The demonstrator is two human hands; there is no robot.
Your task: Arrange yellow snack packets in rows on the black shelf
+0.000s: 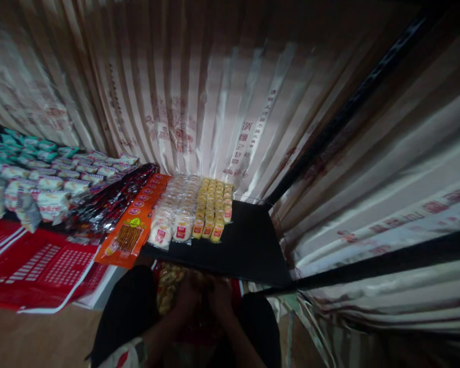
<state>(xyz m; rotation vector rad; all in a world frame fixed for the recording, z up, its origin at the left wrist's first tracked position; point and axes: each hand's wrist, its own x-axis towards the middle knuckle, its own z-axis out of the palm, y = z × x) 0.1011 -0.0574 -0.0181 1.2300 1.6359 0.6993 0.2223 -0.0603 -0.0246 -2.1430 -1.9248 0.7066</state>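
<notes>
Low between my knees, my left hand [188, 292] and my right hand [219, 295] are close together in deep shadow, at a container or bag of yellowish wrapped snacks [167, 286]. Their fingers are too dark to make out, so whether they hold anything is unclear. Just beyond them, on a black shelf [253, 237], stand rows of small yellow snack packs [210, 209]. Rows of round, pale packaged crackers [180, 209] lie to the left of these. Beside the crackers is an orange packet of stick snacks [132, 225].
Dark red shiny packets [111, 197] and many white and green packets [57, 179] fill the shelf's left part. Red printed sheeting [53, 268] hangs below. Pleated curtains [214, 102] and a black slanted pole [352, 110] bound the back and right.
</notes>
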